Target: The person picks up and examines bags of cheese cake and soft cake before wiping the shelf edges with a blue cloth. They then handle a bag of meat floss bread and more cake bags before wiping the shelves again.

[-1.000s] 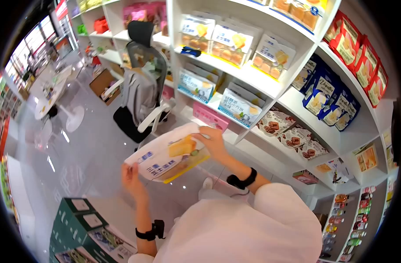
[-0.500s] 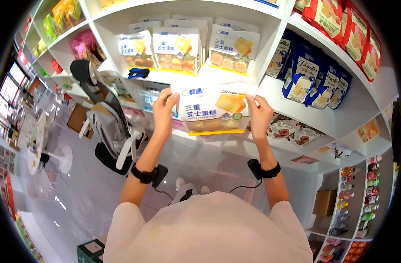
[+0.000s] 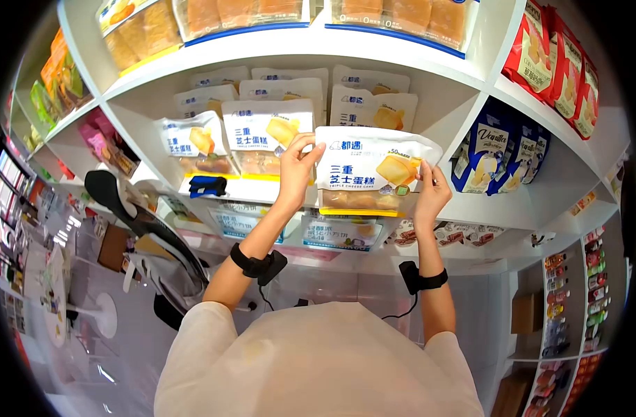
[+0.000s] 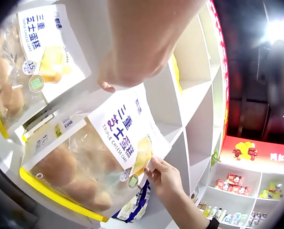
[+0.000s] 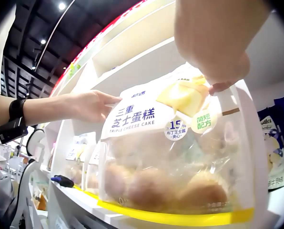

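A white cheese cake bag (image 3: pixel 373 174) with a yellow bottom edge is held upright between both hands, in front of the shelf's right part. The left hand (image 3: pixel 297 170) pinches its upper left edge, and the right hand (image 3: pixel 432 198) pinches its right edge. In the left wrist view the bag (image 4: pixel 85 167) shows round cakes through its clear lower part, with the right hand (image 4: pixel 166 181) at its side. The right wrist view shows the left hand (image 5: pixel 92 106) at the bag's (image 5: pixel 156 157) far upper corner. Matching bags (image 3: pixel 269 135) stand in rows on the shelf, left of and behind it.
A dark blue item (image 3: pixel 207 185) lies at the front edge of the shelf (image 3: pixel 262 198). Blue Vanilla bags (image 3: pixel 488 156) stand in the compartment to the right, red bags (image 3: pixel 540 55) above them. Light blue bags (image 3: pixel 342 231) are on the shelf below. An office chair (image 3: pixel 151 229) stands at the left.
Both hands have raised the bag and brought it rightward to the shelf of matching bags. The view has turned from the floor and chair toward this shelf, which now appears closer.
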A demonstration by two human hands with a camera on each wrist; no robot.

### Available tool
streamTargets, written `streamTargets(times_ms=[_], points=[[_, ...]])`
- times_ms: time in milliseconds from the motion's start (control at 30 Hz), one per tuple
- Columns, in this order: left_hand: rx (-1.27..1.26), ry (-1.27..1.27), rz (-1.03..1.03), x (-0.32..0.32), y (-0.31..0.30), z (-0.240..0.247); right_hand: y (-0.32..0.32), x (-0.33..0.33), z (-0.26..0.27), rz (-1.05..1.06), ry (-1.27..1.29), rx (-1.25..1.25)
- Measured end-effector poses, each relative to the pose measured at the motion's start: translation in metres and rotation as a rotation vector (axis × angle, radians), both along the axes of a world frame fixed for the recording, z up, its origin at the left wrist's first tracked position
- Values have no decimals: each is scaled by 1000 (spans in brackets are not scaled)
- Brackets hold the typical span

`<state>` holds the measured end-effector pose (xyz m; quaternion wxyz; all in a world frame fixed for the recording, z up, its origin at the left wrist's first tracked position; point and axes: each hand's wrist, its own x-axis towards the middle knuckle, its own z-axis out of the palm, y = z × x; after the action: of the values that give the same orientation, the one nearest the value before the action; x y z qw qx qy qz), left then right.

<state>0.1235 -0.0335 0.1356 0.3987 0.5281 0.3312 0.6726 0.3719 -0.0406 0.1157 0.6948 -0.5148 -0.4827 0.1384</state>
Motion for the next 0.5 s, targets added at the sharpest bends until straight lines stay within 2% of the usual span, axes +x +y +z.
streamTargets(times_ms=[133, 233, 267, 367, 433, 500], points=[[-104, 3, -51, -2, 29, -23, 12, -10, -25, -149, -187, -13], [-96, 42, -46, 0, 39, -29, 11, -15, -29, -179, -63, -70], [-84, 50, -38, 2, 39, -29, 5, -12, -28, -138, -91, -209], [-187, 104, -60, 4, 38, -52, -7, -36, -26, -186, -40, 119], [-206, 178, -49, 2, 33, -82, -28, -32, -45, -244, -245, 55], [-398, 226, -81, -5, 40, -122, -37, -18, -77, -268, -399, 36]])
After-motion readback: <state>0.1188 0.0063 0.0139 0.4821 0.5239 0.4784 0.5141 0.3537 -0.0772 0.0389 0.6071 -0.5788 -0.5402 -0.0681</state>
